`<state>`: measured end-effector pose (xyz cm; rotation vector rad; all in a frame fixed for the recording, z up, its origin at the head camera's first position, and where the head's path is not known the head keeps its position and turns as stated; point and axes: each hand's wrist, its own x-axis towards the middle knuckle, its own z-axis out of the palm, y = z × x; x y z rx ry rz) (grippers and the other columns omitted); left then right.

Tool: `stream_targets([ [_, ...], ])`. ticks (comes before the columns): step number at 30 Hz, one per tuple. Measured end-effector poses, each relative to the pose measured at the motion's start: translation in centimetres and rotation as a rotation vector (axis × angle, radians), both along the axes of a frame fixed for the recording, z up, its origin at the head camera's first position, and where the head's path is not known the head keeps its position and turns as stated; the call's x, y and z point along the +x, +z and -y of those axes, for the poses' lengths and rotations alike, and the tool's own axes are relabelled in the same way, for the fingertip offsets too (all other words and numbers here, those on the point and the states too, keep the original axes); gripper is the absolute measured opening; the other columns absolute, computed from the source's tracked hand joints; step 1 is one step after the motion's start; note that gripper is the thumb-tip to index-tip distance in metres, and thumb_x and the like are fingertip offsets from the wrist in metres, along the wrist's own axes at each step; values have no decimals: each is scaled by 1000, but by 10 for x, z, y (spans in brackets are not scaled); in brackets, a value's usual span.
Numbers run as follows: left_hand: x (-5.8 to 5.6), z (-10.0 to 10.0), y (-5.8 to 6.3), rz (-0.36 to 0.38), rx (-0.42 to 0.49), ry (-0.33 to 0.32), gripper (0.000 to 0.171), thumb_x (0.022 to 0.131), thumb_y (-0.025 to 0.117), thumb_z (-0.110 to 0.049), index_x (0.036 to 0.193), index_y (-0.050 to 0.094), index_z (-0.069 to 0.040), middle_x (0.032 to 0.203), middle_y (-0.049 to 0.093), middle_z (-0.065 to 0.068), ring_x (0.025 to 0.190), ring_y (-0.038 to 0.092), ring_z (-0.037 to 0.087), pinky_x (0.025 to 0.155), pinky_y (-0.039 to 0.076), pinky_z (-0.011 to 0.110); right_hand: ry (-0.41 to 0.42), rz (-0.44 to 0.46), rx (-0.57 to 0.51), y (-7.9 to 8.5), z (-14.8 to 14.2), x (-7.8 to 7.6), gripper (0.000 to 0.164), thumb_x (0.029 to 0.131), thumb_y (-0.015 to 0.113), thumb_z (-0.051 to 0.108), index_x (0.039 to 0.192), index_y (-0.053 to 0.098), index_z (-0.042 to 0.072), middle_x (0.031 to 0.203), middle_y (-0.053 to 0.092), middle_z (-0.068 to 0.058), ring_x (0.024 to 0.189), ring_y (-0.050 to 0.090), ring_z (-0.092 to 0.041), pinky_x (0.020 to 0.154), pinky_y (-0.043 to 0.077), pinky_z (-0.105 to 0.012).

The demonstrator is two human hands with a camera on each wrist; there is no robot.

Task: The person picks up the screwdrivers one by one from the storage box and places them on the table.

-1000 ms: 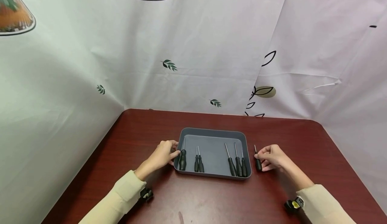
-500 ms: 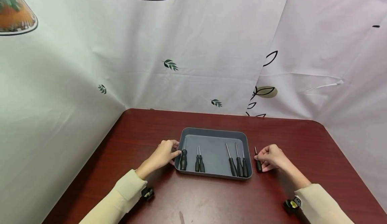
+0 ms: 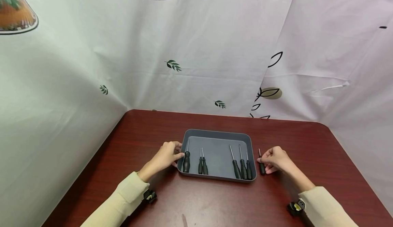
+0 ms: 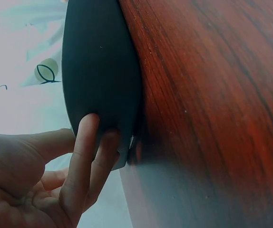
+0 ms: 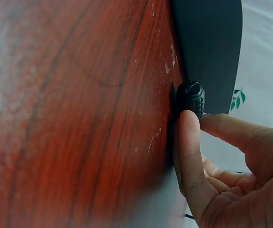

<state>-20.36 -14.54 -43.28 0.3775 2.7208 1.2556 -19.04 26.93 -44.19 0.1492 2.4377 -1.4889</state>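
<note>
A grey rectangular tray (image 3: 218, 134) lies on the table with several black-handled screwdrivers in it. At its left side my left hand (image 3: 167, 154) grips the tray wall, thumb over the rim and fingers against the outside, as the left wrist view shows. Just right of the tray, my right hand (image 3: 275, 159) pinches a small screwdriver (image 3: 262, 169) by its black handle, the shaft pointing away from me. In the right wrist view the ridged handle end (image 5: 192, 97) sticks out past the fingertips, close over the table, and the shaft is hidden.
Inside the tray, one thick screwdriver (image 3: 186, 162) lies at the left, two small screwdrivers (image 3: 202, 165) beside it, and three more screwdrivers (image 3: 242, 169) at the right. A white printed cloth (image 3: 196, 49) hangs behind the red-brown table (image 3: 215, 203).
The pinched screwdriver has turned slightly, so its shaft now points more straight away, and its tip sits a little lower in the head view. The left hand keeps its hold on the tray.
</note>
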Motion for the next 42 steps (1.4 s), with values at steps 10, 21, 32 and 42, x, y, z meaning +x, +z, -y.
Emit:
stream_targets([
  [10, 0, 1, 0, -2, 13, -5, 35, 89, 72, 3, 120, 61, 14, 103, 68, 23, 52, 65, 17, 43, 57, 28, -7, 2, -19, 1, -1, 2, 21, 88, 75, 7, 88, 62, -10, 60, 61, -11, 44, 63, -16, 48, 61, -37],
  [21, 0, 2, 0, 9, 20, -4, 36, 90, 72, 2, 121, 60, 14, 105, 68, 24, 53, 66, 17, 44, 57, 28, 16, -21, -24, -2, -5, 4, 23, 92, 71, 8, 89, 61, -12, 62, 60, -10, 45, 63, -17, 48, 61, -38],
  [32, 0, 3, -3, -6, 25, -8, 34, 90, 72, 2, 120, 61, 13, 103, 68, 23, 52, 65, 16, 43, 57, 28, 31, -28, -39, -3, -10, 4, 21, 92, 69, 6, 91, 61, -14, 63, 61, -11, 47, 63, -16, 49, 61, -39],
  [42, 0, 2, 0, -5, 17, -6, 33, 90, 72, 1, 120, 62, 12, 101, 69, 20, 52, 64, 16, 43, 57, 27, 5, -72, -54, 9, -15, 4, 25, 94, 68, 6, 98, 59, -18, 65, 62, -12, 50, 65, -19, 52, 62, -40],
])
